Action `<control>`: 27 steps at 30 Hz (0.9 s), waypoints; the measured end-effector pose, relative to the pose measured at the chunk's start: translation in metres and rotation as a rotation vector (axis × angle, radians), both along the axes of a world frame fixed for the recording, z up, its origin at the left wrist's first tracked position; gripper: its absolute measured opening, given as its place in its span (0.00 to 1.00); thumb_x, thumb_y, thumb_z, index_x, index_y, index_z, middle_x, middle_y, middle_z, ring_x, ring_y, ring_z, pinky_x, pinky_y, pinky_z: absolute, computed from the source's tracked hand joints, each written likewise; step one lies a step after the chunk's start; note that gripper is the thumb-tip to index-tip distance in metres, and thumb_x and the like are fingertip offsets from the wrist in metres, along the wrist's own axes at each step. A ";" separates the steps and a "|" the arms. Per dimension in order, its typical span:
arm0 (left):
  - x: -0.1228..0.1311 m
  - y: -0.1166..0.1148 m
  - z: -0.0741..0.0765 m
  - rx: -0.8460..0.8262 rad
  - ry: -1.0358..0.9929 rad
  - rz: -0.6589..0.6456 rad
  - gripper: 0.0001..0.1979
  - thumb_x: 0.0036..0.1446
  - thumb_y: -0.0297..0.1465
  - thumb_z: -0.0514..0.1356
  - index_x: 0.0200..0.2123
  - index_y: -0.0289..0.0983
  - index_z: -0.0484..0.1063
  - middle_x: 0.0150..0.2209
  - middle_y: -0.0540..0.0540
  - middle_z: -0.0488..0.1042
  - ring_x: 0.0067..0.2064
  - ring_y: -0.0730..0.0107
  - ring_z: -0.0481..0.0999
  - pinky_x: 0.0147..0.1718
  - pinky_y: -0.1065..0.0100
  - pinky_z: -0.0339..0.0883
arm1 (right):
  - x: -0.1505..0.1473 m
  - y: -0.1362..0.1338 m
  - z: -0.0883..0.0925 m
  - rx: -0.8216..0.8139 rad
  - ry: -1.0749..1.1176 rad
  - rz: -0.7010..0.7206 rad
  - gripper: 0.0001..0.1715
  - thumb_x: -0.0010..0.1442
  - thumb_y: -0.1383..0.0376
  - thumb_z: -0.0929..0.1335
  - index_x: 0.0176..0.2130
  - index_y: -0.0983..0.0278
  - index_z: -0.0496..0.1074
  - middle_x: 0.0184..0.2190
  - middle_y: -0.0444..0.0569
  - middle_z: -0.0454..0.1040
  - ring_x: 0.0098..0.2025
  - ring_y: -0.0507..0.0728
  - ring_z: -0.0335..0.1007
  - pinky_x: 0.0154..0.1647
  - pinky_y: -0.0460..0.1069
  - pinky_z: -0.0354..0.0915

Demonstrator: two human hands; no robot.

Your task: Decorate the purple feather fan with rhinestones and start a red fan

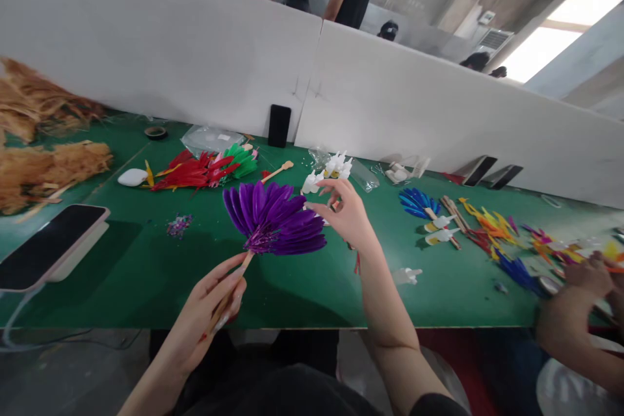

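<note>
A purple feather fan on a thin wooden stick is held up over the green table. My left hand is closed around the lower end of that stick. My right hand hovers at the fan's right edge, fingers curled in a loose pinch beside the outer feathers; what it pinches, if anything, I cannot make out. Small white glue bottles stand just behind the right hand.
Red and green feathers and a wooden stick lie behind the fan. A phone rests at left, brown feather heaps beyond. Blue and mixed coloured feathers spread to the right, where another person's hands work. A white partition backs the table.
</note>
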State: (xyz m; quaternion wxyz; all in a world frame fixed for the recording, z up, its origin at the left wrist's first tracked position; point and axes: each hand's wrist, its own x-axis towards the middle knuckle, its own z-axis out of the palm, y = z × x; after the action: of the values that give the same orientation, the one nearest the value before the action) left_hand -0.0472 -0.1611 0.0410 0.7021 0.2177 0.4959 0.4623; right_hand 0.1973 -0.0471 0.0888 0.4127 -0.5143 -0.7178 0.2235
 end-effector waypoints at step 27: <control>0.006 0.013 0.003 -0.010 0.042 -0.024 0.30 0.47 0.39 0.68 0.53 0.36 0.68 0.21 0.55 0.63 0.20 0.81 0.58 0.19 0.75 0.52 | 0.001 0.000 -0.008 -0.071 0.090 0.016 0.16 0.55 0.58 0.72 0.44 0.56 0.69 0.27 0.42 0.75 0.37 0.57 0.73 0.50 0.58 0.64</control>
State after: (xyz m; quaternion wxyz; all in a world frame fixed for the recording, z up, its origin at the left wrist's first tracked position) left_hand -0.0412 -0.1482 0.0436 0.6980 0.2297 0.5102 0.4469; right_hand 0.1983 -0.0466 0.0813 0.4243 -0.5124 -0.6942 0.2747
